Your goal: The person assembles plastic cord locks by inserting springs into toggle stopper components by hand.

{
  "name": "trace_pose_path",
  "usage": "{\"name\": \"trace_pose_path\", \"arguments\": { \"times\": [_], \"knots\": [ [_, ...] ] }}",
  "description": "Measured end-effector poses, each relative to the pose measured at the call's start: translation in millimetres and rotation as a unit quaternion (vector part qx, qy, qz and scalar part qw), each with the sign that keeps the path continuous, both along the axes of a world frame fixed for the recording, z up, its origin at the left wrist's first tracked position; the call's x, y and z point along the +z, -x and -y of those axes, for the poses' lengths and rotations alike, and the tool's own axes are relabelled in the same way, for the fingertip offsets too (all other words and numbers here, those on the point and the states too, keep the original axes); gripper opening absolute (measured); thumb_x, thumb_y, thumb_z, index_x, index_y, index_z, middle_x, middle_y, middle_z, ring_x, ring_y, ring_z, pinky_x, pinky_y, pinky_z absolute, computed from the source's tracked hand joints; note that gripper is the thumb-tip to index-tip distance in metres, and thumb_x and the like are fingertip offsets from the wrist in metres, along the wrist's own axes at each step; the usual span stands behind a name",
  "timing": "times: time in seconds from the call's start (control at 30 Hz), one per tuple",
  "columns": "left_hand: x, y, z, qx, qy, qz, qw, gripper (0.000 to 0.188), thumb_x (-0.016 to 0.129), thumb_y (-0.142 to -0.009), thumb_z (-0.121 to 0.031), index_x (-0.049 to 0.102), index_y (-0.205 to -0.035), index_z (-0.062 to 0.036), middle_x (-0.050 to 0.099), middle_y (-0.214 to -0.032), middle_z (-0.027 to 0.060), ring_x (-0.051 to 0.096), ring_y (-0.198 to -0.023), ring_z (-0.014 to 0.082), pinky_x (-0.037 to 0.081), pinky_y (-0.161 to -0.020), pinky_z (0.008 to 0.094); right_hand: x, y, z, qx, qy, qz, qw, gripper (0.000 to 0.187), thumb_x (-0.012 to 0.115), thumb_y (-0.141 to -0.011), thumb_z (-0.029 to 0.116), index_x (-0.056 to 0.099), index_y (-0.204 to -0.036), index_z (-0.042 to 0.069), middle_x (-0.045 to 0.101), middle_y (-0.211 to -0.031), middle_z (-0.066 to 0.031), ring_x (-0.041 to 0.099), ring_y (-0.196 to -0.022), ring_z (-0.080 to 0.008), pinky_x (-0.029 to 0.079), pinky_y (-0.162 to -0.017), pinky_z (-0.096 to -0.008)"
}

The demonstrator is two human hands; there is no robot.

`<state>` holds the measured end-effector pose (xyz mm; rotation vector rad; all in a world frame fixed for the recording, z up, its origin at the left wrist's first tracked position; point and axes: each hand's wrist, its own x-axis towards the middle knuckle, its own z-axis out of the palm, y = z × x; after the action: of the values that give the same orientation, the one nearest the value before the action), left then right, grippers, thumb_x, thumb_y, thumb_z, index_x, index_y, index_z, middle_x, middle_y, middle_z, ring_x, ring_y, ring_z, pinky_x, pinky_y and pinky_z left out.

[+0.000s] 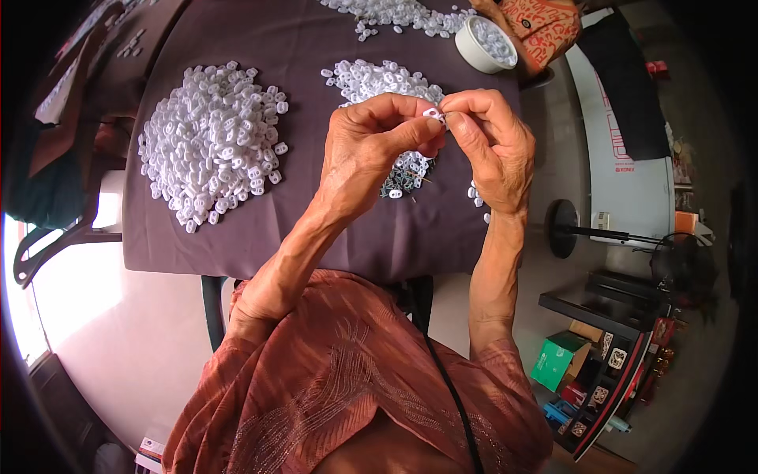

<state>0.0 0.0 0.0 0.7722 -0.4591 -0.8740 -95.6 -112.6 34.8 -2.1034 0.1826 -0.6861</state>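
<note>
Both hands meet above the table. My left hand (pixel 367 146) pinches a small white plastic piece (pixel 432 114) with two holes between thumb and forefinger. My right hand (pixel 493 146) is closed in a pinch at that piece's right end; whatever sits in its fingertips is too small to name. Just below the fingers lies a heap of tiny dark grey-green parts (pixel 392 184), partly hidden by my left hand, with a few white pieces on it. Behind the hands spreads a pile of similar white pieces (pixel 387 77).
A large mound of white pieces (pixel 213 146) covers the left of the brown tablecloth (pixel 308 253). More white pieces (pixel 395 12) lie at the far edge, beside a white tub (pixel 478 57) of them. Another person's patterned orange garment (pixel 541 31) shows there. A black fan (pixel 683 265) stands right.
</note>
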Motion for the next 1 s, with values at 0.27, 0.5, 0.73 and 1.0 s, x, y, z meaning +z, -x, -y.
{"name": "trace_pose_path", "arguments": {
  "times": [0.27, 0.5, 0.73, 1.0],
  "knots": [
    [1, 1, -1, 0.004, -0.013, 0.009, 1.0, 0.011, 0.062, -0.077, -0.005, 0.061, -0.081, 0.0053, 0.061, -0.069, 0.0078, 0.057, -0.063, 0.012, 0.047, -0.06, 0.0229, 14, 0, 4, 0.016, 0.078, -0.051, 0.996, 0.009, 0.055, -0.083, 0.007, 0.055, -0.086, -0.001, 0.058, -0.077, -0.0018, 0.053, -0.067, -0.0059, 0.044, -0.062, -0.0191],
    [0, 1, -1, 0.006, -0.016, 0.001, 1.0, 0.012, 0.062, -0.076, -0.005, 0.061, -0.082, 0.0053, 0.061, -0.07, 0.0087, 0.058, -0.062, 0.0128, 0.048, -0.06, 0.0234, 17, -3, 3, 0.018, 0.118, -0.047, 0.992, 0.008, 0.055, -0.082, 0.006, 0.056, -0.085, -0.001, 0.059, -0.076, -0.0033, 0.056, -0.067, -0.0083, 0.045, -0.061, -0.021],
    [-6, -2, 3, 0.005, -0.008, -0.04, 0.999, 0.013, 0.063, -0.076, -0.006, 0.061, -0.083, 0.0053, 0.061, -0.071, 0.0097, 0.059, -0.063, 0.0147, 0.049, -0.06, 0.0244, 13, -6, 4, 0.009, 0.106, -0.052, 0.993, 0.01, 0.056, -0.082, 0.008, 0.057, -0.087, -0.001, 0.06, -0.078, -0.0036, 0.057, -0.068, -0.0094, 0.045, -0.063, -0.0218],
    [-6, -5, 4, 0.0, 0.008, -0.069, 0.998, 0.014, 0.063, -0.076, -0.006, 0.06, -0.084, 0.0047, 0.062, -0.076, 0.0104, 0.06, -0.065, 0.0164, 0.05, -0.06, 0.0259, 8, -7, 5, 0.005, -0.013, -0.035, 0.999, 0.014, 0.056, -0.084, 0.009, 0.057, -0.093, -0.002, 0.061, -0.083, -0.0047, 0.058, -0.079, -0.0092, 0.044, -0.071, -0.0199]
  ]
}}
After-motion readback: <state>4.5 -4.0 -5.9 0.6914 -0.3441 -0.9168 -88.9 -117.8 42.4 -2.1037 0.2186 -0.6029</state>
